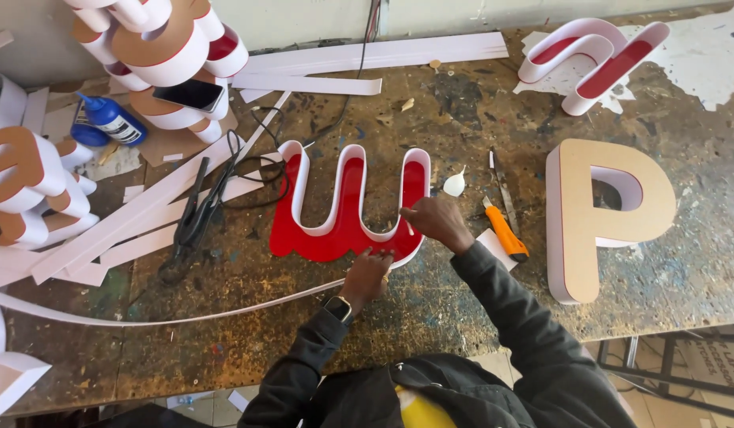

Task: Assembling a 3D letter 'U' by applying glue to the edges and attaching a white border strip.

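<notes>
Down on the paint-stained workbench [462, 301] we see both hands working at a red sign letter [347, 210] with a white rim, which lies flat near the middle of the bench, its open side facing up. The left hand [367, 273], with a watch [339, 307] on its wrist, rests on the lower edge of the letter; its fingers are curled together and press down on the white rim where a long white strip [145, 321] runs off to the left across the bench. The right hand [434, 220] sits at the letter's right lower curve, fingers bunched and pinched on the rim there; whether they hold some small tool we cannot tell.

Just beside the right hand lie an orange utility knife [505, 235] and a small white scrap [455, 183]. Farther right a tan letter [601, 214] with white sides lies face up, well apart from the hands. At the far right corner sits another red and white curved letter [593, 59]. To the left of the red sign letter we find dark pliers [194, 218], tangled black wire [260, 158] and loose white strips [129, 230]. A blue glue bottle [111, 119] lies near the far left, next to a pile of tan and white letters [160, 47] with a phone [192, 93] on it.
</notes>
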